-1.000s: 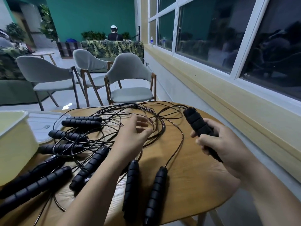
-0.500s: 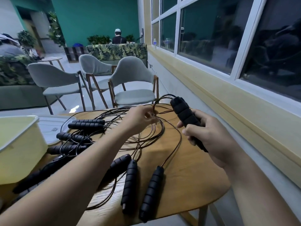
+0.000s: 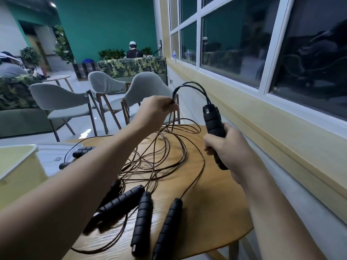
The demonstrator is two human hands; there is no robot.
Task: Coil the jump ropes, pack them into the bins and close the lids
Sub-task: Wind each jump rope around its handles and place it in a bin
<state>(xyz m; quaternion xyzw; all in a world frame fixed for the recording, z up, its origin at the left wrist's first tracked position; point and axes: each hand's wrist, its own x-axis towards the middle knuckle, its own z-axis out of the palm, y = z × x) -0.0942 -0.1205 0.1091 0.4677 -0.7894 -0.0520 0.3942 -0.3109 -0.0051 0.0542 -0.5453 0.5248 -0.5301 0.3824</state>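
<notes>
A round wooden desk (image 3: 216, 212) stands against a yellow-trimmed wall with dark windows on the right. Farther off are grey chairs (image 3: 146, 85), a leaf-print sofa (image 3: 131, 65) and a teal wall. A seated person (image 3: 133, 51) is at the far end, and a small bottle (image 3: 174, 56) stands on the window ledge.

The jump ropes (image 3: 159, 152) lie in a loose brown tangle across the middle of the desk. The near handles (image 3: 141, 222), black ribbed foam, lie side by side at the near edge. The far handles (image 3: 82, 150) show at the far left, partly hidden behind the left forearm.

At the left edge stands a pale yellow bin (image 3: 18, 171) with a white rim; its inside cannot be seen from this angle. Just right of it a white lid (image 3: 50, 158) lies flat on the desk, with a small mark too faint to read.

The right hand (image 3: 225, 147) is raised over the right side of the desk. Its fingers and thumb are curled tight round the held handle (image 3: 214, 121), which stands nearly upright. Whether the fist holds one handle or two cannot be told. From the handle's top a dark cord (image 3: 189, 85) arches up and left to the left hand (image 3: 157, 109), which is raised over the far side of the desk. That hand pinches the cord between thumb and curled fingers, and strands hang from it down into the tangle.
</notes>
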